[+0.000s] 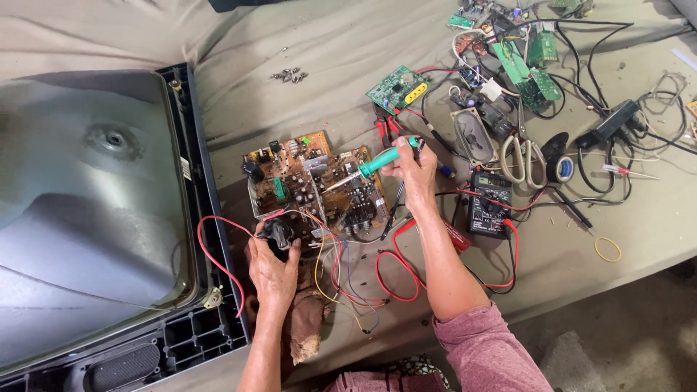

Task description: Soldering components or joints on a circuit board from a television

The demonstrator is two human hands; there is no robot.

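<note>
Picture tube: the grey tube (87, 210) in its black frame (210, 290) lies face down at nine o'clock, the biggest thing on the cloth-covered table (327, 43).
Circuit board: the brown circuit board (316, 185) sits just right of the frame, at the centre, crowded with parts; red, yellow and blue wires (341, 279) trail off toward six o'clock.
Right hand: the right hand (410, 168) is closed round the green handle of the soldering iron (377, 163), at three o'clock from the board, the metal tip slanting down and left onto the board's middle.
Left hand: the left hand (274, 263) is clasped over a black part (278, 234) at the board's seven-o'clock corner, bracing it.
Doing it well: in my judgement, keep the tip on a single joint, clear of the loose wires, with the left hand steadying the board away from the hot end.
Multimeter: a black multimeter (488, 203) lies at three o'clock past the right wrist, red lead (396, 279) looping near.
Clutter: small green boards (396, 88), scissors (519, 160) and a tape roll (563, 168) lie toward one o'clock.
Screws: a small heap of screws (289, 74) lies at twelve o'clock.
</note>
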